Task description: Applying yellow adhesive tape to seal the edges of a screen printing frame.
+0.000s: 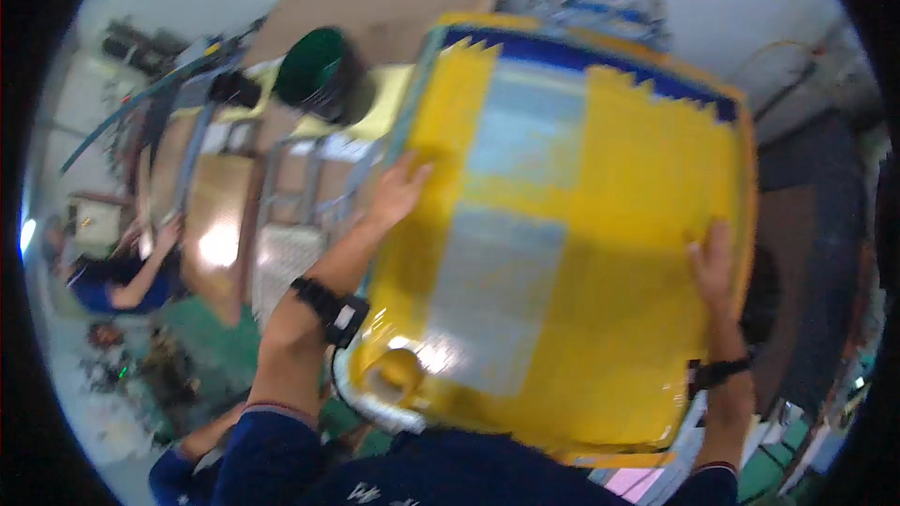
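Observation:
A large panel with rounded corners [506,286] stretches out in front of me, mostly covered in yellow tape strips [656,169]. Grey-blue patches show between the strips, and a dark blue band with jagged tape ends runs along the far edge. My left hand [401,189] rests at the panel's left edge, fingers stretched over the yellow surface. On the right side my right hand [714,262] lies against the tape near the edge, its fingers extended and thumb apart. Neither hand holds a loose thing. A roll of yellow tape [396,375] sits on the panel's near left corner.
A dark green bucket [323,70] stands beyond the panel to the left, near a large brown board [375,5]. Another person [122,272] works at the far left by a shiny brown panel [220,230]. A dark padded piece [816,244] stands at the right.

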A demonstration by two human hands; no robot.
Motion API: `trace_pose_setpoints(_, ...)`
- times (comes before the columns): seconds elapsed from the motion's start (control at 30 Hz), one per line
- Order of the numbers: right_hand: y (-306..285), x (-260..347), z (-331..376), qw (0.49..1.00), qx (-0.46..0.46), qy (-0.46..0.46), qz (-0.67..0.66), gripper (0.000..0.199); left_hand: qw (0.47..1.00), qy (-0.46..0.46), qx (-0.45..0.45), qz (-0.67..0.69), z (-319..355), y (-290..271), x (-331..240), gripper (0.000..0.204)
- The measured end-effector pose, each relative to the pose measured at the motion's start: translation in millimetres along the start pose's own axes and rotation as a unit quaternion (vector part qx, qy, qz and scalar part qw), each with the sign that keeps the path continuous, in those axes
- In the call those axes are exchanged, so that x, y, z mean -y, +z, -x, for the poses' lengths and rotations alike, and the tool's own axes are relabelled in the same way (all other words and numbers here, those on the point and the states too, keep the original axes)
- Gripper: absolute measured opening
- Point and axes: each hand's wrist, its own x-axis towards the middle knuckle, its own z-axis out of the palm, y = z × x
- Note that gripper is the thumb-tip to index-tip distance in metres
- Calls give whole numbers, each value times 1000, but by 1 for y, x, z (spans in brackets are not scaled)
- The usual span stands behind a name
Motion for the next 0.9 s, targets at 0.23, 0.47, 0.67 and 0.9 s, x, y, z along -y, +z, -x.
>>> trace_pose_setpoints(0.23, 34, 195, 30, 966, 137, -190, -114, 65, 925, 307, 220, -42, 218, -69, 47, 39)
trace_pose_setpoints(0.47, 73, 396, 130, 811, 361, -324, -325, 53, 872, 410, 201, -173, 332, -45, 111, 41)
trace_pose_setpoints(0.67, 22, 460, 138, 803, 359, -290, -377, 60, 913, 338, 229, 24, 318, -66, 69, 22)
trace_pose_setpoints(0.9, -6, 445, 132, 811, 296, -260, -433, 35, 907, 303, 275, 100, 305, -77, 38, 27)
